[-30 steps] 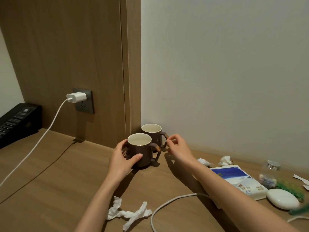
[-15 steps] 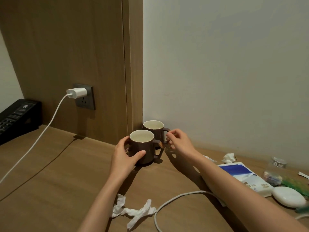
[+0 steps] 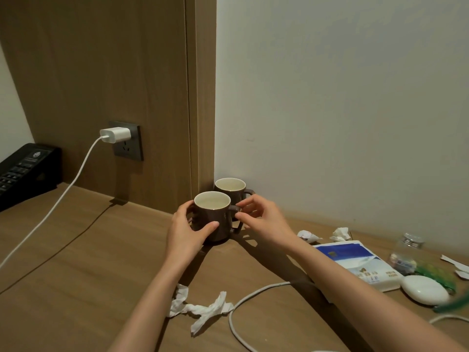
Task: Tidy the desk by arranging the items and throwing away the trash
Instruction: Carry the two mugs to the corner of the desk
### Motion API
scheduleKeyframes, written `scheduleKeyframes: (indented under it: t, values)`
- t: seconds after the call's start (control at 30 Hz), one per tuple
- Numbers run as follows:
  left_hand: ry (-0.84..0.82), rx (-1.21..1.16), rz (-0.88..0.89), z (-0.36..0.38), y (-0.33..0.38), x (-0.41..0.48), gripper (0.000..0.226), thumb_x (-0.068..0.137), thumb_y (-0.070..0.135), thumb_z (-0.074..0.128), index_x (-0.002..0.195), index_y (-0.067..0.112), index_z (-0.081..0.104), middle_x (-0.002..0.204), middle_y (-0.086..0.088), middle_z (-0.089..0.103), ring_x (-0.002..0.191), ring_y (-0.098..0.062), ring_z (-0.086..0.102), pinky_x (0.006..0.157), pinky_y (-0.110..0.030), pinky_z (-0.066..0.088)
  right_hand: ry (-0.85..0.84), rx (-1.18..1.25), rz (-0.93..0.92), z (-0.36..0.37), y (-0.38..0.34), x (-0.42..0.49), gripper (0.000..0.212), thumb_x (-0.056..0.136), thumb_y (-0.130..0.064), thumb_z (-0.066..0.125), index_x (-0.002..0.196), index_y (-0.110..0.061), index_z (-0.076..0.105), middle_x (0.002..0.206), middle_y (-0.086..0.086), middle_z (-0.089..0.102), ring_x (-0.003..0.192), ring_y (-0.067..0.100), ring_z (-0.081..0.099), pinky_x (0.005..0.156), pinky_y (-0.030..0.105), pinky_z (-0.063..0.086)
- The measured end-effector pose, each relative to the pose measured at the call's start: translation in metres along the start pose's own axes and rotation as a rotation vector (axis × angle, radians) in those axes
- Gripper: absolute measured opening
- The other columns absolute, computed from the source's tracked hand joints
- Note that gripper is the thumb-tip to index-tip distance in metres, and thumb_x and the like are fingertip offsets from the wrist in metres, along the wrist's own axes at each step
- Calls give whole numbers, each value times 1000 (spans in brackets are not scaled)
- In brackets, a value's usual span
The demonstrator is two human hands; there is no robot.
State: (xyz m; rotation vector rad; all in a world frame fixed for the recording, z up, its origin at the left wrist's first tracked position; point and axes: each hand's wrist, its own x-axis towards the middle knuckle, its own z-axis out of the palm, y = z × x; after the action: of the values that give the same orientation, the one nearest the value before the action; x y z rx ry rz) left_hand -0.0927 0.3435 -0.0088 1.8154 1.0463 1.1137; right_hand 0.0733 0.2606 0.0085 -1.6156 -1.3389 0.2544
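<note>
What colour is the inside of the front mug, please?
Cream-white inside the front mug, with a dark brown outside; the head view shows it.

The picture was dim and warm-toned, lit softly from somewhere above and out of view. The forearms laid broad dark shadows on the desk, and the charger cable cast a thin one to its right. Wide-angle bending made the wooden panel lean at its left edge, and the green object by the right border was smeared with blur.
</note>
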Motion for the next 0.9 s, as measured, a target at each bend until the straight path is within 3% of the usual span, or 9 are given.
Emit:
scheduleKeyframes:
  t: [0.1, 0.23, 0.37, 0.47, 0.57, 0.67, 0.73, 0.83, 0.9]
  values:
    - [-15, 39, 0, -1, 2, -2, 78, 73, 28, 79, 139, 20, 37, 142, -6, 44, 127, -23, 46, 96, -37, 46, -43, -37, 8, -6, -9, -5, 22, 89, -30, 65, 110, -30, 61, 98, -14, 63, 89, 3, 61, 71, 14, 52]
    - [44, 135, 83, -9, 17, -12, 86, 75, 34, 76, 145, 24, 28, 151, -4, 29, 136, -23, 33, 103, -43, 38, -39, -107, -12, -38, -25, -23, 28, 91, -31, 61, 119, -28, 60, 110, -12, 62, 97, 4, 59, 78, 17, 50]
    - [101, 133, 261, -12, 41, -35, 61, 83, 30, 68, 137, 27, 40, 140, 1, 42, 127, -14, 40, 98, -31, 38, -1, -148, -37, -86, -39, -55, 24, 92, -30, 58, 116, -33, 61, 111, -18, 62, 99, -1, 59, 81, 18, 51]
    - [89, 91, 404, -8, 70, -55, 41, 87, 23, 63, 126, 28, 51, 118, 11, 56, 113, -8, 50, 95, -32, 47, 67, -144, -23, -125, -42, -82, 21, 91, -22, 60, 110, -33, 64, 107, -17, 65, 96, 0, 61, 79, 16, 50]
    - [29, 35, 521, 2, 104, -76, 28, 89, 19, 61, 115, 28, 58, 103, 24, 56, 99, -2, 57, 88, -30, 53, 181, -182, 28, -162, -33, -109, 21, 90, -19, 62, 107, -30, 67, 103, -18, 65, 95, 4, 61, 81, 21, 50]
    - [-33, 47, 599, 25, 128, -94, 24, 90, 20, 60, 113, 25, 61, 104, 12, 61, 95, -7, 59, 84, -36, 54, 287, -340, 77, -192, -10, -132, 24, 90, -20, 61, 113, -28, 64, 108, -16, 60, 107, 12, 54, 92, 31, 46]
    - [-118, 96, 634, 46, 140, -106, 26, 91, 23, 58, 116, 26, 59, 108, 10, 61, 98, -8, 57, 86, -35, 51, 315, -419, 124, -207, 8, -144, 29, 91, -21, 60, 119, -29, 59, 123, -6, 55, 118, 15, 47, 99, 36, 42]
    - [-302, 192, 613, 81, 149, -124, 34, 92, 29, 55, 126, 26, 53, 122, 7, 57, 111, -9, 52, 95, -25, 42, 299, -390, 236, -219, 27, -155, 39, 91, -22, 59, 129, -30, 52, 135, 1, 48, 118, 15, 44, 98, 36, 41]
    - [-431, 286, 569, 105, 147, -132, 43, 91, 36, 55, 133, 27, 46, 131, 5, 50, 121, -13, 46, 101, -28, 38, 269, -375, 264, -222, 37, -158, 45, 91, -22, 60, 134, -29, 47, 139, 3, 47, 121, 18, 45, 99, 37, 41]
